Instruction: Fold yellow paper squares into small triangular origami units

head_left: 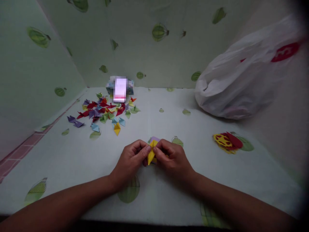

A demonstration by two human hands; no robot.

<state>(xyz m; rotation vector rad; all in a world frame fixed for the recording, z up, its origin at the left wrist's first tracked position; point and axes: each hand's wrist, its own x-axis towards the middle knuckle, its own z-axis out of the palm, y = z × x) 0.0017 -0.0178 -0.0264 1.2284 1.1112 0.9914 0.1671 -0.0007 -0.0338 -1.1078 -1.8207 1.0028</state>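
Yellow paper [151, 154], folded to a point, is pinched at the centre of the view between the left hand [131, 160] and the right hand [172, 158], thumbs and forefingers pressed onto it from both sides. Behind it, a lilac sheet [154, 139] is seen on the table [72, 158]. A pile of folded pieces [103, 111] lies at 11 o'clock, well apart. A white bag [243, 77] sits at 2 o'clock, and red-yellow cutouts [227, 141] lie at 3 o'clock.

Open cloth ahead — paper pile [106, 111] far left, plastic bag [243, 74] blocks right
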